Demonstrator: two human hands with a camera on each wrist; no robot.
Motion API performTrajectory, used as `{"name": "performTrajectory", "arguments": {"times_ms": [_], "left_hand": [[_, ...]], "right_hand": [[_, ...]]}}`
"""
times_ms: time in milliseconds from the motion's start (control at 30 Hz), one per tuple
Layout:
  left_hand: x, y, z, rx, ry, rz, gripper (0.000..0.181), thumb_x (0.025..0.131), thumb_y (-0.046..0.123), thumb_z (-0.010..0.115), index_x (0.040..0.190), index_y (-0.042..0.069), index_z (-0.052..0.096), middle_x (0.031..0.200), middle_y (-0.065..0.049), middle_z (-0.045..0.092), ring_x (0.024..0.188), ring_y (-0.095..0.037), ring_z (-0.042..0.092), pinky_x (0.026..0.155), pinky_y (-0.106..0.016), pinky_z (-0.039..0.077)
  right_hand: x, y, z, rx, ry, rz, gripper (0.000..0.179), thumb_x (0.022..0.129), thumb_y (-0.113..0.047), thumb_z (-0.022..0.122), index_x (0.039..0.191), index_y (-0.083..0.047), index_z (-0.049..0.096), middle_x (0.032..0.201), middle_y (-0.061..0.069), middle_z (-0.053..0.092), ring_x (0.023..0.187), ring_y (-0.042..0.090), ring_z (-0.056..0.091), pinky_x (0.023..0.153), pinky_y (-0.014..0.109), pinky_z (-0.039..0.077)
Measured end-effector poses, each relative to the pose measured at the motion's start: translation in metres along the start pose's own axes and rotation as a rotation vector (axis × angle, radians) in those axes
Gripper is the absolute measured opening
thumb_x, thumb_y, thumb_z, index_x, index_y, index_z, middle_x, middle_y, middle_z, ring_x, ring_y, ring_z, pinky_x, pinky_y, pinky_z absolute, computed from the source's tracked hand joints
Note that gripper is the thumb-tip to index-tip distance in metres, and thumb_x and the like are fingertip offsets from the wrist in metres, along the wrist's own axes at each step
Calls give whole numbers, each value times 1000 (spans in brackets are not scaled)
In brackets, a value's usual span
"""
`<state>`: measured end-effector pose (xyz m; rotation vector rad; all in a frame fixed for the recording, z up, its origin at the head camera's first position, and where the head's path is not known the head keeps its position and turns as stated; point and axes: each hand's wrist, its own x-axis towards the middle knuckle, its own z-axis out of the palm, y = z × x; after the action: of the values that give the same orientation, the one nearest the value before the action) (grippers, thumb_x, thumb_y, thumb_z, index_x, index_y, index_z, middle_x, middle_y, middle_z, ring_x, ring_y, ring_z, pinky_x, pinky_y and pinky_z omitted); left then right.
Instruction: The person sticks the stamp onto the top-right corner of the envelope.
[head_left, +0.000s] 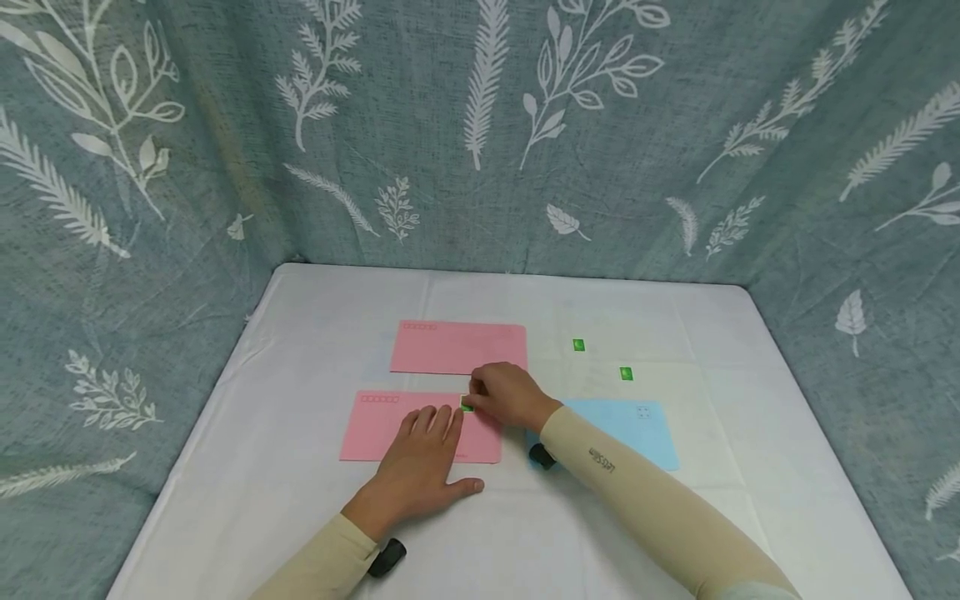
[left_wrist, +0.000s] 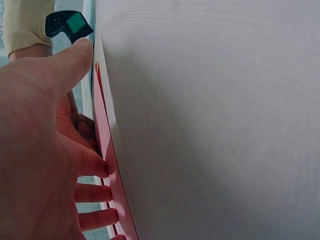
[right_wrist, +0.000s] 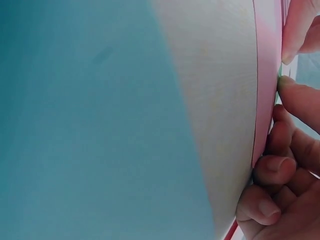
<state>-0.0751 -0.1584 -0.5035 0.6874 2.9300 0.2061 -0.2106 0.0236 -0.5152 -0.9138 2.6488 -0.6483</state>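
My left hand (head_left: 420, 467) rests flat with straight fingers on the nearer pink envelope (head_left: 360, 433), its thumb out over the white cloth. At the envelope's upper right corner lies a small green stamp (head_left: 467, 407), partly covered. My right hand (head_left: 510, 393) has its thumb (right_wrist: 300, 100) pressing at the stamp, with the other fingers curled beside it. No pinch shows. The left index fingertip (right_wrist: 287, 57) sits close to the stamp's other side. A light blue envelope (head_left: 637, 433) lies partly under my right forearm.
Another pink envelope (head_left: 457, 348) lies farther back. To its right are two loose green stamps, a farther one (head_left: 578, 345) and a nearer one (head_left: 626, 374). Patterned grey-green curtains (head_left: 450, 208) enclose the white-covered table (head_left: 300, 350) at the back and sides.
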Motion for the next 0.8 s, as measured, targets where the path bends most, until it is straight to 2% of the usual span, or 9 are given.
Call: {"name": "performTrajectory", "arguments": {"times_ms": [167,300,433,667,800], "left_hand": [[1,1,1,-6,-9,-8,102,98,71,64,162,-6,44,160,-22,47,147,-43,42,122,-59,31],[1,1,0,-11,-11,-8,102,98,71,65,161,-6,44,160,-23,47,146,-43,42,122,-59,31],[1,1,1,-15,-16,-9,102,98,72,65,161,-6,44,161,-23,46,147,-43,41,122,-59,31],[1,1,0,-13,-6,-4,102,98,71,64,161,-6,45,160,-23,47,146,-43,42,122,-59,31],[1,0,-1,-23,-6,-6,101,98,71,64,161,-6,45,161,-23,46,147,-43,41,122,-59,31]], "right_hand": [[-1,1,-2,13,-9,-11,22,103,-26,79,86,-17,69,74,-7,61,72,12,57,73,30,51],[-1,2,-4,18,-46,-19,21,104,-23,78,86,-18,68,76,-7,61,73,12,57,72,29,50],[-1,2,-6,36,-71,-32,23,102,-25,80,85,-18,67,74,-7,60,72,11,56,71,29,49],[0,2,-5,17,-37,-23,25,102,-29,81,84,-18,68,73,-8,60,70,10,56,69,28,49],[0,1,-5,8,-30,-23,23,103,-26,79,85,-17,68,74,-8,61,71,10,57,71,28,50]]}}
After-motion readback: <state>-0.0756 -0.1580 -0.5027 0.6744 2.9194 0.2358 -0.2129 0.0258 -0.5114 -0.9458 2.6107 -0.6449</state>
